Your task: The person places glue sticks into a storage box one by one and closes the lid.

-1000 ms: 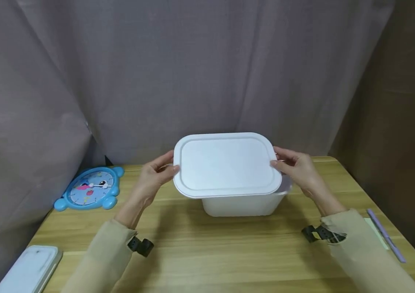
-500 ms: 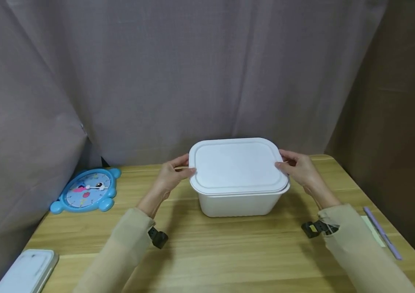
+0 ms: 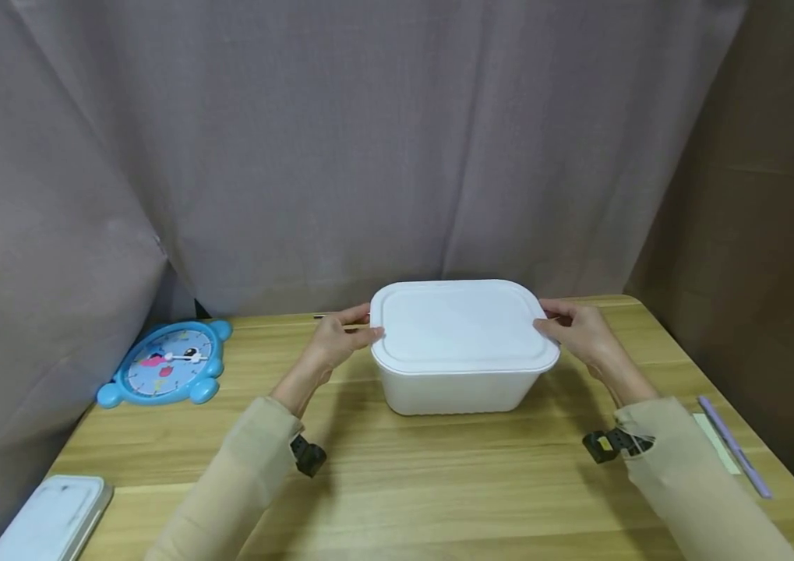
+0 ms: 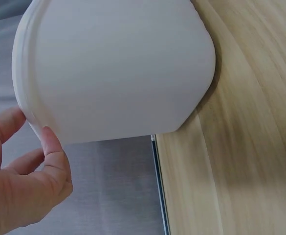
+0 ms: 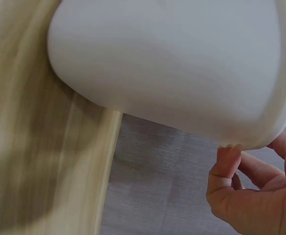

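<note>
At the far left a white rectangular tray (image 3: 53, 518) is lying at the near corner of the light wooden table (image 3: 439, 483); beyond it a round blue plastic clock (image 3: 167, 365) is resting against the grey curtain (image 3: 298, 140); the left hand (image 3: 335, 343) is pinching the left short end of the flat white rounded-rectangular plastic lid (image 3: 463, 323), thumb on top of the rim and fingers curled beneath it, as the left wrist view is showing; the lid is sitting on the white rounded-rectangular plastic tub (image 3: 456, 393), which is standing near the middle of the table toward the curtain; the lid's long axis is running left to right, straight between the two hands, so each hand is meeting one short end and neither is nearer than the other; the right hand (image 3: 579, 331) is gripping the right short end in the same way, fingertips hooked under the rim; at the far right a lilac pen (image 3: 733, 448) is lying on a pale paper pad (image 3: 714, 440); counted: one tray, one clock, one lid, one tub, one pen, one pad, two hands
</note>
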